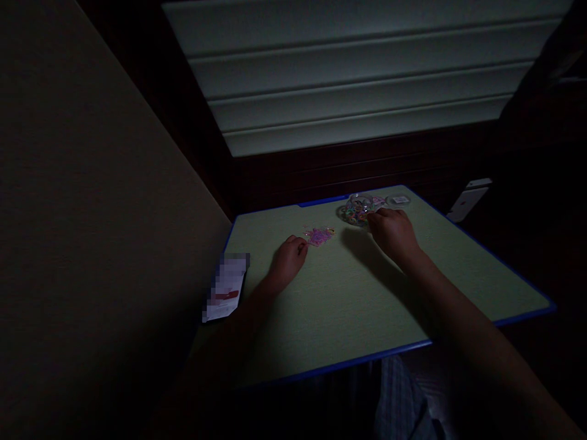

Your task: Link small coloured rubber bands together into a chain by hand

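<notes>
Head view — our right hand [392, 235] curls against a glass bowl of rubber bands [359, 209] near the far edge of the green mat [353, 305], whether gripping we cannot tell. Our left hand [288, 264], loosely closed, rests just beside a purple-pink pile of bands [318, 236].

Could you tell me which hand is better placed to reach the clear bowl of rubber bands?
Probably the right hand: its fingers are at the clear bowl; the left hand lies farther off, by the pink bands.

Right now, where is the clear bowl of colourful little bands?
In the head camera's view, the clear bowl sits near the far edge of the green table, right at the fingertips of the person's right hand, with a purple pile of bands to its left.
</notes>
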`<state>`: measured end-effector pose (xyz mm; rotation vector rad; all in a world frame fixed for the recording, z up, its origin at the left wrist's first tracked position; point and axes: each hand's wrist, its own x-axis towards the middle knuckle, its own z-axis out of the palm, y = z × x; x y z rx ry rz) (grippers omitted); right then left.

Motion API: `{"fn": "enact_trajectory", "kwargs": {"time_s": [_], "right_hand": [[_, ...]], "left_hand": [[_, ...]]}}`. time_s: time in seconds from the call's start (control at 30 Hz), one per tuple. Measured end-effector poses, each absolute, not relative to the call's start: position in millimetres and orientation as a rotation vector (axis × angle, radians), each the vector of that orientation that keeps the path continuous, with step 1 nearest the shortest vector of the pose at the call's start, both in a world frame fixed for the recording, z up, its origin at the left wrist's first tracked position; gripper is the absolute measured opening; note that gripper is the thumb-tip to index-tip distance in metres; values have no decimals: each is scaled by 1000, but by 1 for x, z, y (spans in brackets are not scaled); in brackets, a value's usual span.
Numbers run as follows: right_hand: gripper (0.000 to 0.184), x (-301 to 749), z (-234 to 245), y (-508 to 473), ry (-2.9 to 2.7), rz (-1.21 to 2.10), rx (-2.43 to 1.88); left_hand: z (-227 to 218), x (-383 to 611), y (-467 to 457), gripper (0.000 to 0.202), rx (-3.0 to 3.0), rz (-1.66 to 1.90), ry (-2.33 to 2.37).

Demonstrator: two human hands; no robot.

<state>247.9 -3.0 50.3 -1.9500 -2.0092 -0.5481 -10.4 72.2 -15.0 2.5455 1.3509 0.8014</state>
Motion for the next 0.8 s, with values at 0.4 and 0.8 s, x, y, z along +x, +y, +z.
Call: {"fn": "enact_trajectory", "kwargs": {"time_s": [0.4,0.8], "right_hand": [[30,245,49,-3,-2046,-488,-1889],[32,232,44,-1,-2179,-327,-1834]], "left_hand": [[-12,-5,62,24,2645,606,1507],[-11,-1,50,22,2718,639,1611]]}}
